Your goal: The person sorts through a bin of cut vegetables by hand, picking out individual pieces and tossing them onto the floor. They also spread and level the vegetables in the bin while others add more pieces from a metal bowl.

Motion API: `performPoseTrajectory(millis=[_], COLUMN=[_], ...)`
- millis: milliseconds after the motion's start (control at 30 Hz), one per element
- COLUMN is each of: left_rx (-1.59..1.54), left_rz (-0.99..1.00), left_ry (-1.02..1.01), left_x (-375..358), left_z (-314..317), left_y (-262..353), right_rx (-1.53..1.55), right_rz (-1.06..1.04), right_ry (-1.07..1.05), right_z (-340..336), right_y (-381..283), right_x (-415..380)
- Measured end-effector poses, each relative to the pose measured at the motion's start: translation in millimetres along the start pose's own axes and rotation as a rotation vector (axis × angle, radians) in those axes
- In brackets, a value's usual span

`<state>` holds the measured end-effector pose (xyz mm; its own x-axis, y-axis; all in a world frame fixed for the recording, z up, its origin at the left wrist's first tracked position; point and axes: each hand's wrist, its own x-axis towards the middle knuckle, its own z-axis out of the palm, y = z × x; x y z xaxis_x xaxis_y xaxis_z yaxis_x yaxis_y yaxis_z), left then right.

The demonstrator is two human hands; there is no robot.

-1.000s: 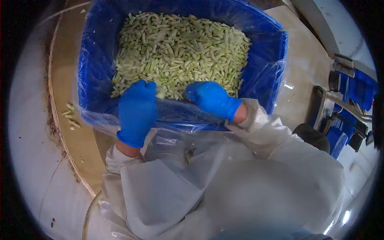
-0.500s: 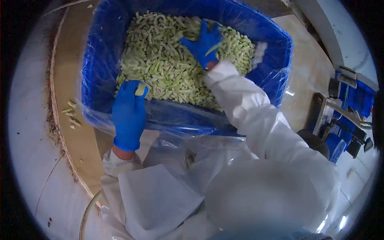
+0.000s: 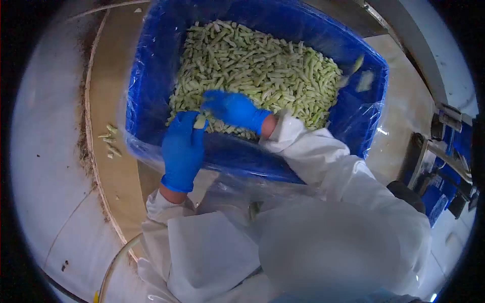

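Cut pale green vegetable sticks (image 3: 252, 68) fill the blue bin (image 3: 156, 65), which has a clear plastic liner. My left hand (image 3: 183, 149), in a blue glove, is at the bin's near left rim, its fingers closed on a short, pale green vegetable piece (image 3: 200, 121). My right hand (image 3: 233, 108), also gloved in blue, hovers over the sticks just right of the left hand; motion smears its fingers. A blurred green stick (image 3: 358, 63) shows against the bin's right wall, apart from both hands.
Several loose sticks (image 3: 111, 141) lie on the tan surface (image 3: 124, 187) left of the bin. Plastic sheeting (image 3: 232, 189) hangs over the near rim. Blue and dark items (image 3: 449, 156) stand at the far right, and a hose (image 3: 108, 272) curves at lower left.
My right hand has moved left and nearer, from spread over the far sticks to beside my left hand. The left hand keeps its piece. The whole view has shifted slightly.
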<state>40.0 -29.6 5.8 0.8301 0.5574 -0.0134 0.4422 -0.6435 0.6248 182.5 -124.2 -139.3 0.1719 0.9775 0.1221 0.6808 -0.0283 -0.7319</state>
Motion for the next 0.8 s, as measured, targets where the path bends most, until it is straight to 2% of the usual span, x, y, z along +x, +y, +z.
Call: performPoseTrajectory(millis=[67,133,300,400,500,600,633,700,800], left_rx=[-0.019,-0.033,-0.012,-0.018,-0.093,-0.624,-0.751,-1.013,-1.018], left_rz=[-0.013,-0.012,0.035,0.069,0.001,-0.350,-0.392,-0.476,-0.442], left_ry=[-0.029,-0.033,-0.063,-0.010,0.067,0.044,0.053,0.066,0.014], left_x=[-2,-3,-8,-12,-15,-10,-7,0,1], left_z=[-2,-3,-5,-7,-2,-15,-22,-29,-21], left_y=[-2,-3,-10,-15,-22,-20,-21,-24,-16], right_rx=[-0.274,-0.396,-0.745,-0.750,-1.102,-0.745,-0.736,-0.582,-0.062], right_rz=[0.262,0.291,0.110,0.202,0.238,0.192,0.130,0.058,0.173], right_ry=[0.165,0.192,0.504,0.466,0.169,0.354,0.451,0.506,0.403], right_z=[-16,-43,-29,-20,-23,-52,-56,-68,-82], right_y=[30,58,142,148,142,112,92,31,-59], right_x=[21,58,156,170,165,138,118,69,3])
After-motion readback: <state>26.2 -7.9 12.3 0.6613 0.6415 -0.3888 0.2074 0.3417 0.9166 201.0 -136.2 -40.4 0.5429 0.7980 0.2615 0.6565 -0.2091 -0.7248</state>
